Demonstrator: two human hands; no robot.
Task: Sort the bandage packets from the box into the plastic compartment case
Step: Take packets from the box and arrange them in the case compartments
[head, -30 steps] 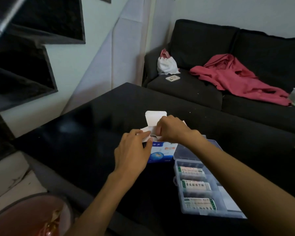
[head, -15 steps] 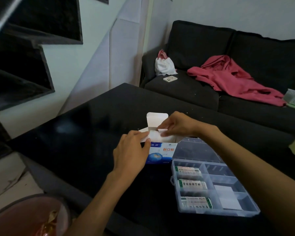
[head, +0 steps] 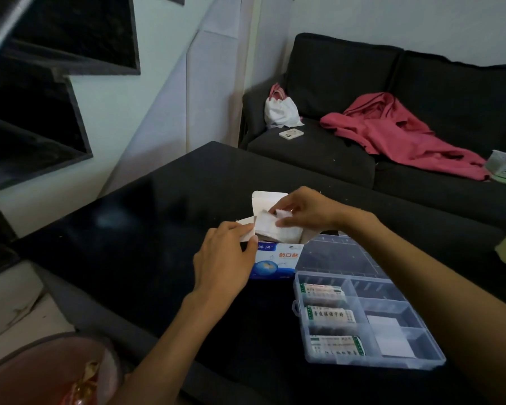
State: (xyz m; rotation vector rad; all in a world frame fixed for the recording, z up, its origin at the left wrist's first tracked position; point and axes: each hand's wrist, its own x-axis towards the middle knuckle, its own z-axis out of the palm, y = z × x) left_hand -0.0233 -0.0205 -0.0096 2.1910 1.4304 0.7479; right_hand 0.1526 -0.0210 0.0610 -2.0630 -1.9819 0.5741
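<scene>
"Toward the middle of the desk [head: 158,217], what is your left hand [head: 225,255] doing?"

"It grips the near side of the blue-and-white box [head: 275,263], thumb curled over the open flap, so the box stays put while I pull from it."

"And just right of that?"

"My right hand [head: 304,210] reaches over the box mouth and pinches the top of the bandage packets [head: 270,229] between fingers and thumb. They stand partly out of the opening, so most are not yet sorted."

"Why is the plastic compartment case [head: 415,366] so close?"

"It sits touching the box or just beside it, toward the near right corner of the desk, lid folded back, so the carry is short. Three labelled boxes [head: 330,315] fill its left column; white pads [head: 392,337] lie in a right compartment, others look free."

"Any risk?"

"The stack could fan apart, I'd judge, since I hold only its top edge."
</scene>
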